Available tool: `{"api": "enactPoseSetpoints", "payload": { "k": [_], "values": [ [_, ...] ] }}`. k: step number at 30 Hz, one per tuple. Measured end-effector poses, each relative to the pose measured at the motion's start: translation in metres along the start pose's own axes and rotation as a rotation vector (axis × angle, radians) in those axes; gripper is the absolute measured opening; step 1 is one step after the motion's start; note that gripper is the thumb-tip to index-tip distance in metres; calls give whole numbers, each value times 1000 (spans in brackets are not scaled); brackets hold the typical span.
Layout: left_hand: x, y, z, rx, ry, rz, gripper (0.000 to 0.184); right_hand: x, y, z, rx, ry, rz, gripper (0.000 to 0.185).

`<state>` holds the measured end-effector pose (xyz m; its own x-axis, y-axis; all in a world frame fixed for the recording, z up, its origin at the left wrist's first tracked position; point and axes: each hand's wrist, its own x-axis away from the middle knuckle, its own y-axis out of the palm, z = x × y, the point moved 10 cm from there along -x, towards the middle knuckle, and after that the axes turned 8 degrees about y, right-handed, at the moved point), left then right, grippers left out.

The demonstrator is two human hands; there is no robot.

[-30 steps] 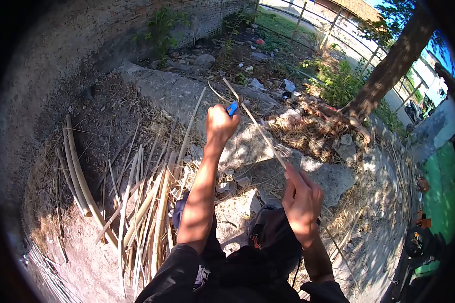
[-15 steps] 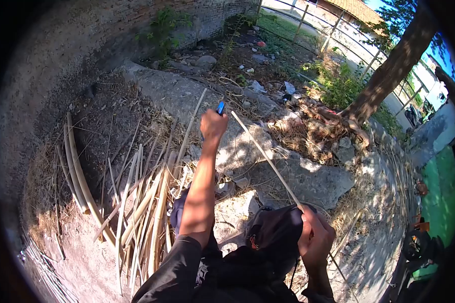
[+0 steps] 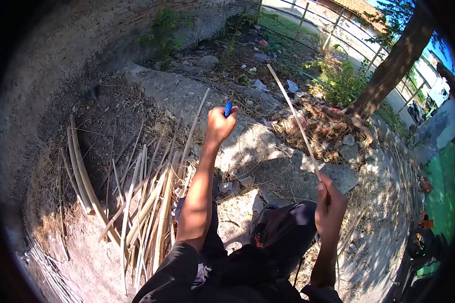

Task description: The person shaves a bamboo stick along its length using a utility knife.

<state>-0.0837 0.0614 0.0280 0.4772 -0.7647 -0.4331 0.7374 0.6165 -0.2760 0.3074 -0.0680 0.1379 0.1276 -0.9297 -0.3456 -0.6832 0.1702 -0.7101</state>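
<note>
My left hand [image 3: 219, 125] is stretched forward, its fingers closed round a blue-handled tool [image 3: 228, 108] that looks like a knife; its blade is hard to make out. On the right, my right hand [image 3: 331, 208] pinches the lower part of a thin pale bamboo strip [image 3: 299, 123], which slants up and to the left, its far end in the air. The strip and the blue tool are apart. Below and left of my left arm lies a pile of bamboo strips [image 3: 146, 217] on the ground.
Curved bamboo lengths [image 3: 82, 169] lie at the left, near a rough wall [image 3: 55, 76]. A stone ledge [image 3: 182, 91] crosses in front of me. A tree trunk [image 3: 394, 65] and green sheeting [image 3: 440, 192] stand to the right. Litter and dry roots lie beyond the ledge.
My right hand has moved up and to the right with the bamboo strip, whose tip has moved away from my left hand. My left hand has shifted slightly right, still holding the blue tool.
</note>
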Motion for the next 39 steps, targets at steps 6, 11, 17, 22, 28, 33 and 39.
{"api": "enactPoseSetpoints", "payload": {
  "k": [6,11,17,22,28,33,39],
  "values": [
    [26,24,88,100,332,-89,49,-45,42,-42,-177,-116,9,20],
    [37,27,97,46,447,-12,48,-57,64,-64,-173,-147,-58,19],
    [40,35,113,19,447,-177,21,-64,76,-76,-285,-105,-108,15],
    [46,30,129,103,606,-103,41,-66,78,-79,-325,-154,-99,12],
    [46,30,134,204,615,-117,47,-72,81,-76,-350,-147,-106,11],
    [45,31,134,163,533,-121,50,-77,88,-65,-475,-102,-183,15],
    [45,31,136,137,522,-132,51,-82,100,-58,-646,-38,-277,15]
  ]
}}
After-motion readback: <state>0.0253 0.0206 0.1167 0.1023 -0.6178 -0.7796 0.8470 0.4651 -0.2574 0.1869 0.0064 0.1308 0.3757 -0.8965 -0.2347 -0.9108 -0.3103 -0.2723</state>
